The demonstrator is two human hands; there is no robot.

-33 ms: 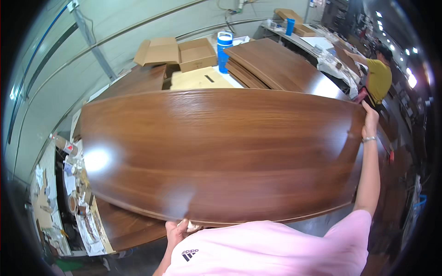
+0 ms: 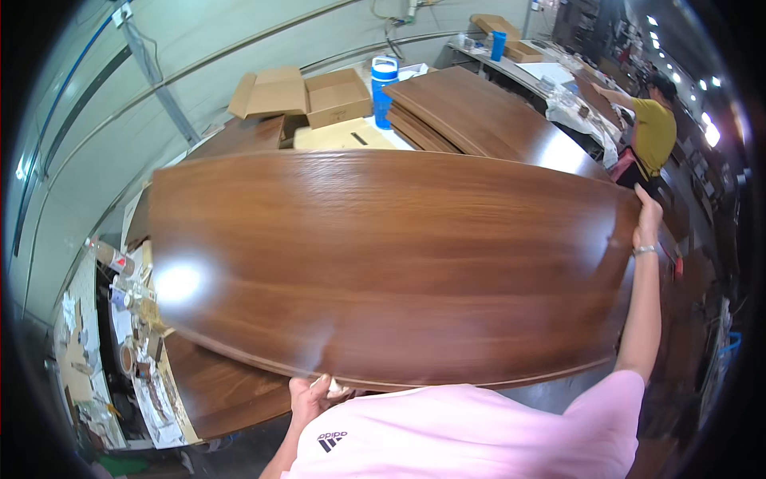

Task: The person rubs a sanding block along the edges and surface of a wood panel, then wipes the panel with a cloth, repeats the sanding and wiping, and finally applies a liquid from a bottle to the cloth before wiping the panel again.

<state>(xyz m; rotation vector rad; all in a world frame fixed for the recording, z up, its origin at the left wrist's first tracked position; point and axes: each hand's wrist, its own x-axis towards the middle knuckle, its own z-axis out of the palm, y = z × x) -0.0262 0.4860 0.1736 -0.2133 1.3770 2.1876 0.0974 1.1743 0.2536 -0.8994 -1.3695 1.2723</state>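
A large brown wooden panel (image 2: 383,263) with a glossy wood-grain face spans the middle of the view, raised over the worktable. At its near edge, left of centre, my left hand (image 2: 309,399) grips the panel with the thumb by the rim; its other fingers are hidden underneath. A bit of whitish cloth or glove (image 2: 338,389) shows beside that hand. My right hand (image 2: 648,219) holds the panel's right end at the far corner, arm stretched out, with the fingers partly hidden behind the edge. Below the panel's near left side lies another brown panel (image 2: 227,393).
Stacked brown panels (image 2: 487,112) lie beyond, beside a blue bottle (image 2: 383,92) and an open cardboard box (image 2: 339,96). At left, a cluttered bench edge (image 2: 163,411) carries jars and a plastic bottle (image 2: 112,257). Another person (image 2: 656,132) works at the far right.
The panel has shifted slightly to the right, and my right hand has gone a little right and nearer with it. Both hands keep their hold.
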